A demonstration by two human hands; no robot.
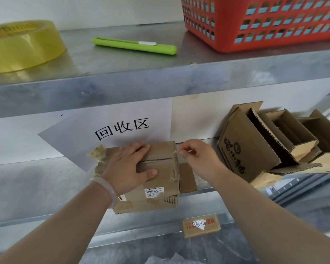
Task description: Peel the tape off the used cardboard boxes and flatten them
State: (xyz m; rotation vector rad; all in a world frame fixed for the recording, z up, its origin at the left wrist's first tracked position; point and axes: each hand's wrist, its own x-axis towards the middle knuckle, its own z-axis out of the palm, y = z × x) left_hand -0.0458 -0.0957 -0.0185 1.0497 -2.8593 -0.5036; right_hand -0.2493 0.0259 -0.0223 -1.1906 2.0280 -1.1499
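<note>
The left hand (129, 166) presses flat on the taped box (165, 163); the right hand (200, 159) pinches its tape end (176, 152). Right of it stand opened boxes (255, 149); above, a green knife (133, 45).

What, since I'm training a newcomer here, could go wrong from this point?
The right hand pinches only a sliver of clear tape at a corner of the brown cardboard box; it may tear short. The box seems to overhang the grey metal shelf, steadied only by the flat left hand; a hard pull might slide it off.

One taped brown cardboard box (161, 181) is lying under the left hand (126, 168). Sitting above it: one yellow tape roll (23, 48), one green plastic cutter (133, 45), one red plastic basket (265, 25).
</note>
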